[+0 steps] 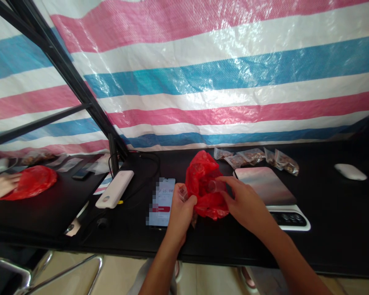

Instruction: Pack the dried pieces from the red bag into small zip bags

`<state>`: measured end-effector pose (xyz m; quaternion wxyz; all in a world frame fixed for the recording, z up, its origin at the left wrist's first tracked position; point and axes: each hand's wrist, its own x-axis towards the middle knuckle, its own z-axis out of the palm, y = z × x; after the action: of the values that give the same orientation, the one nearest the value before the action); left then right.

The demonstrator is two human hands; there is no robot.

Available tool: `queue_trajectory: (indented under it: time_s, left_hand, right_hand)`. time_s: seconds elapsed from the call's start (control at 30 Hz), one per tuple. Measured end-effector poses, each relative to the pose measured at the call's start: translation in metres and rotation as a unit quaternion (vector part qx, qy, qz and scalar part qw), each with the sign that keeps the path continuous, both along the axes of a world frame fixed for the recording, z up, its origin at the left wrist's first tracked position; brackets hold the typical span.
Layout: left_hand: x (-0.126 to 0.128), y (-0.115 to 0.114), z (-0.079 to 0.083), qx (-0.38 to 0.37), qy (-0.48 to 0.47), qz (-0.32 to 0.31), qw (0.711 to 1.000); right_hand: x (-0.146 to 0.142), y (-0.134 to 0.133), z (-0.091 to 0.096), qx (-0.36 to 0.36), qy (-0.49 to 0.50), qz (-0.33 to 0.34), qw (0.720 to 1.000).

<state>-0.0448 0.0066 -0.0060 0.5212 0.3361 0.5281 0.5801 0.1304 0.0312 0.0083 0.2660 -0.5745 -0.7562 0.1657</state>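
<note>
A crumpled red plastic bag (199, 176) stands open on the black table in front of me. My right hand (244, 200) is closed on a small clear plastic cup (215, 187) at the bag's mouth. At the bag's left side, my left hand (181, 211) pinches a small clear plastic bag (182, 192), its fingers wrapped round it. Some brown contents (194, 220) show below that hand; their kind is too small to tell. Right of the red bag lies a scale (266, 186) with a shiny plate and a dark button panel, partly behind my right hand.
Several clear bags of brown pieces (252, 156) lie at the back. A phone (162, 200) and a white power bank (115, 189) are to the left, a white case (350, 171) far right. At the neighbouring table, another person's hand (3, 186) touches a red bag (37, 180).
</note>
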Motion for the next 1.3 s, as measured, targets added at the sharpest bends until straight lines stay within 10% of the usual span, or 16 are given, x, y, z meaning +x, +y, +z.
queue_trajectory:
  time_s: [0.57,1.3]
  left_hand:
    - [-0.001,-0.007,0.007,0.025,0.025,-0.107,0.994]
    - [0.000,-0.008,0.009,0.033,-0.037,-0.090,0.995]
  right_hand:
    - [-0.021,0.003,0.005,-0.012,-0.152,-0.046,0.987]
    - [-0.017,0.001,-0.003,0.003,-0.210,-0.058,0.976]
